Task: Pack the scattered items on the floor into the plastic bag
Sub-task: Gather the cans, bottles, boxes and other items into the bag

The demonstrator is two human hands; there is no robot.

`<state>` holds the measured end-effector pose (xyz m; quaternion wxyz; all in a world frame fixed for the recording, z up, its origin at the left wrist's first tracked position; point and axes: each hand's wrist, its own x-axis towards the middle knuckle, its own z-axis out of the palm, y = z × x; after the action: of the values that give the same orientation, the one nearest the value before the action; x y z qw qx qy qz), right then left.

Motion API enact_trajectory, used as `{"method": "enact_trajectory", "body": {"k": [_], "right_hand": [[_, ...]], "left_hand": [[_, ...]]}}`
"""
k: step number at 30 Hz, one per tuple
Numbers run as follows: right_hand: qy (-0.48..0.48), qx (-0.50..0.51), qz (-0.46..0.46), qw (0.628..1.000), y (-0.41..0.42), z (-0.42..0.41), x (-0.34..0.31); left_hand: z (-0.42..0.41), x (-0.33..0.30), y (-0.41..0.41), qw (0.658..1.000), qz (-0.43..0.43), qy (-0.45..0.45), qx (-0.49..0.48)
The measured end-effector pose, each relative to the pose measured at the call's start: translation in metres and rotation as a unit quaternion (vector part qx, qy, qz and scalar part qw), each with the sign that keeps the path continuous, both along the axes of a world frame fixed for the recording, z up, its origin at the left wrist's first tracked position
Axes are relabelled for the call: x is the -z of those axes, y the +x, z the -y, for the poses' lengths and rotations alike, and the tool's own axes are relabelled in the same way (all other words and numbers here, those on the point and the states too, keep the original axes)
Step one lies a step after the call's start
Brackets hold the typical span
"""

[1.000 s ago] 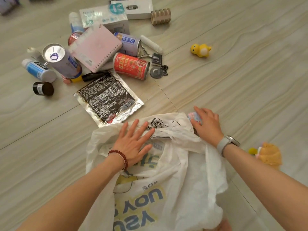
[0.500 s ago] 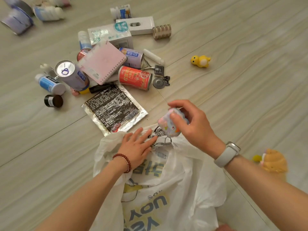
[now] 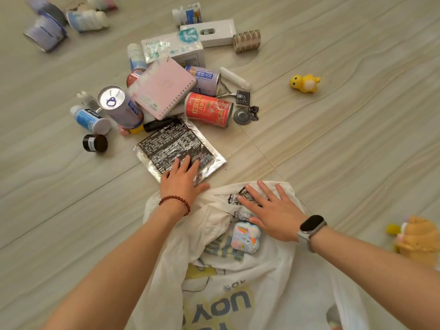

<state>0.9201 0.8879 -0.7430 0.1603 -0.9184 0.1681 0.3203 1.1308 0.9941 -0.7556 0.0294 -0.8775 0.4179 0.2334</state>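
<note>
A white plastic bag (image 3: 266,277) with yellow and blue print lies on the floor in front of me. A small pastel rainbow item (image 3: 245,237) rests in its mouth. My right hand (image 3: 273,210) lies flat and open on the bag's upper edge, beside that item. My left hand (image 3: 182,178) rests flat, fingers apart, on the near corner of a black and silver foil packet (image 3: 173,145) just beyond the bag. Further back lie a red can (image 3: 209,109), a pink spiral notebook (image 3: 164,85) and a purple can (image 3: 206,79).
Around the pile are an upright silver-topped can (image 3: 119,106), a blue bottle (image 3: 90,119), a black jar (image 3: 94,143), white boxes (image 3: 209,32), a tape roll (image 3: 246,40). A yellow duck toy (image 3: 304,83) sits to the right, an orange plush (image 3: 416,239) at the right edge, more containers (image 3: 47,32) far left.
My right hand has let go of the pastel item, which now lies in the bag's mouth, and rests flat on the bag. My left hand moved forward from the bag onto the foil packet.
</note>
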Motion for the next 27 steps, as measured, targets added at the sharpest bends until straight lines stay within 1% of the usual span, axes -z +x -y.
{"method": "enact_trajectory", "body": {"k": [2,4,6,8,9,11,13,16,17,18,20,22,24,26,27], "right_hand": [[-0.016,-0.005,0.008,1.0,0.001,-0.001,0.005],[-0.02,-0.002,0.006,1.0,0.003,-0.001,0.007],[-0.011,0.011,0.011,1.0,0.004,0.0,0.008],[-0.007,0.016,0.017,1.0,0.005,0.001,0.007],[-0.004,0.019,0.019,1.0,0.005,0.002,0.006],[0.005,0.026,0.019,0.999,0.007,0.003,0.007],[0.008,0.036,0.019,0.999,0.01,0.003,0.007],[0.005,0.035,0.013,0.999,0.012,0.002,0.005],[0.004,0.032,0.009,0.999,0.011,0.002,0.004],[0.007,0.03,0.006,1.0,0.011,0.002,0.002],[0.031,0.032,-0.003,0.999,0.012,0.005,-0.003],[0.083,0.058,0.0,0.995,0.017,0.01,-0.014],[0.13,0.124,0.039,0.983,0.024,0.014,-0.029],[0.138,0.176,0.131,0.966,0.033,0.017,-0.046],[0.15,0.196,0.19,0.95,0.037,0.017,-0.054]], "left_hand": [[0.0,0.001,0.001,0.999,0.026,-0.038,-0.001],[-0.001,0.001,0.005,0.994,0.047,-0.103,0.009],[-0.002,-0.003,0.009,0.981,0.058,-0.188,0.01],[-0.004,-0.013,0.011,0.959,0.093,-0.268,0.002],[-0.006,-0.019,0.011,0.951,0.105,-0.29,-0.005],[-0.005,-0.035,0.009,0.945,0.11,-0.307,-0.024],[0.003,-0.051,0.01,0.948,0.088,-0.302,-0.057],[0.021,-0.069,0.03,0.963,0.009,-0.238,-0.129],[0.025,-0.078,0.036,0.962,-0.01,-0.23,-0.146],[0.027,-0.088,0.042,0.958,-0.01,-0.237,-0.161],[0.029,-0.107,0.046,0.949,0.045,-0.265,-0.165],[0.025,-0.12,0.04,0.933,0.096,-0.311,-0.156],[0.016,-0.126,0.032,0.906,0.104,-0.389,-0.133],[0.007,-0.129,0.026,0.893,0.072,-0.434,-0.095],[0.003,-0.131,0.023,0.889,0.039,-0.45,-0.077]]}}
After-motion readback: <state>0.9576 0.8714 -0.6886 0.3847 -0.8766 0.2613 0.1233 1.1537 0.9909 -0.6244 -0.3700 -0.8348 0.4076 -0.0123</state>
